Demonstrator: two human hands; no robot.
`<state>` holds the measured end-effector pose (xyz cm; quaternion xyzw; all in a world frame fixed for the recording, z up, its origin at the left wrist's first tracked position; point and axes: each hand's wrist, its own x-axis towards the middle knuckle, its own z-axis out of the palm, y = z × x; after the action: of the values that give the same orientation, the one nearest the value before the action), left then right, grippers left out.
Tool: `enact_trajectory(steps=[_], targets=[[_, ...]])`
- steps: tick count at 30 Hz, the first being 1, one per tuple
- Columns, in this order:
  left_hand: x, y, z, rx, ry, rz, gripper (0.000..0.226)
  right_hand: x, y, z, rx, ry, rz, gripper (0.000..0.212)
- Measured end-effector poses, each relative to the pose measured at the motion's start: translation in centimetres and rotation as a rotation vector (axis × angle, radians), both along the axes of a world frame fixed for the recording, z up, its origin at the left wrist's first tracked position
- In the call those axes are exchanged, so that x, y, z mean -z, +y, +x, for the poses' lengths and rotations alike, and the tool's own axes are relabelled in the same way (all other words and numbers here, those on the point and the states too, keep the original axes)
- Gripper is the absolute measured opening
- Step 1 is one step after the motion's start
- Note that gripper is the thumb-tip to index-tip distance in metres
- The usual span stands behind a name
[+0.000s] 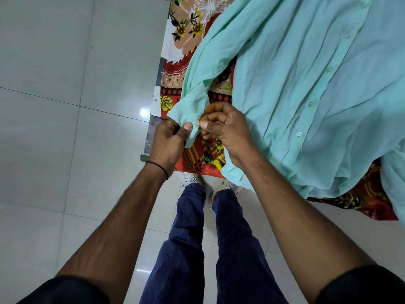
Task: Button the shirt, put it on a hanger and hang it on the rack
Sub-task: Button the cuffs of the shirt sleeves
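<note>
Grey glossy tile floor lies left of and nearer than the floral cloth. The cloth is red, orange and yellow and covers a raised surface whose bare metal edge shows along the cloth's left side.

Mint-green shirt: lies spread on the cloth, covering its right part. The hem hangs over the cloth's near edge. Long axis runs from that near edge away toward the cloth's far right. The front row of buttons follows the same line. Collar out of frame.

One sleeve crosses the cloth from far right down to its near left corner, cuff end pointing at the person.

Blue jeans are just off the cloth's near edge.

Both hands meet above the cloth's near left corner, one on each side of the cuff. Left hand: fingers curled, thumb pressed on top, pinching the cuff's left edge. Right hand: thumb and fingertips pinching the cuff's other edge, right at the cuff button. Cannot tell whether that button is through its hole.

Dark band on the left wrist.
</note>
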<state>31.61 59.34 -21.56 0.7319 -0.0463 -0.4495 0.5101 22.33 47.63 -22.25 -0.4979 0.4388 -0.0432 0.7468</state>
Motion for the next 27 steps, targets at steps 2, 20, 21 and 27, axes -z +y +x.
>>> enact_trajectory(steps=[2,20,21,27], targets=[[-0.1,-0.1,-0.2,-0.019,0.058,-0.009,0.031,0.0,-0.3,-0.1,-0.005,-0.009,0.054,0.025],[0.2,-0.1,-1.4,-0.075,0.006,-0.050,0.025,0.4,1.4,-0.9,-0.047,0.111,-0.222,0.014],[0.3,-0.1,-1.4,-0.070,0.002,-0.051,0.024,0.4,1.3,-1.0,-0.048,0.112,-0.235,0.014],[-0.1,0.0,-1.9,-0.090,0.021,-0.060,0.018,0.5,2.0,-1.2,-0.088,0.110,-0.391,0.012]])
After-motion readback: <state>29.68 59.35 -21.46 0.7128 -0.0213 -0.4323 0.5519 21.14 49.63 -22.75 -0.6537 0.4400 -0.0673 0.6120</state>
